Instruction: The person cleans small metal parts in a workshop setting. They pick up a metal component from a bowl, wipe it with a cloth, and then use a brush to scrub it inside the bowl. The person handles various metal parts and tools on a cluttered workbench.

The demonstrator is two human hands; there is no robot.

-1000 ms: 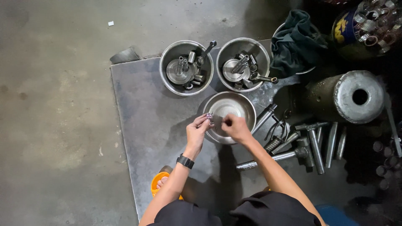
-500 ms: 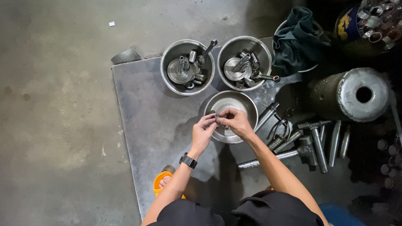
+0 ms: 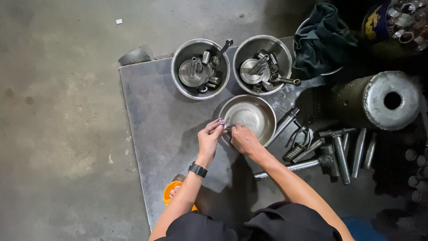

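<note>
The fingertips of the left hand were pinched together on a small metal part; this part was short and roundish, shiny with a slightly purple shine, and too small to tell more of its shape; it was held just over the near left rim of the empty steel bowl. The right hand was just beside the left one, its fingers curled and closed toward the same part; if they really gripped it or only touched it, I cannot tell, because the knuckles hid the tips. The left wrist carried a black watch.

The empty bowl stood on a grey metal sheet which lay on the concrete floor; its inside was bright and clean, with only a short thin mark near the middle. Farther away on the sheet stood two more steel bowls side by side, touching or almost touching: the left bowl and the right bowl, both filled with round discs, pins and little sleeves of metal. To the right of the empty bowl lay several long steel bars and T-shaped tools; farther right lay a big metal cylinder with a hole in its end; a dark cloth hung over another bowl at the far right.
</note>
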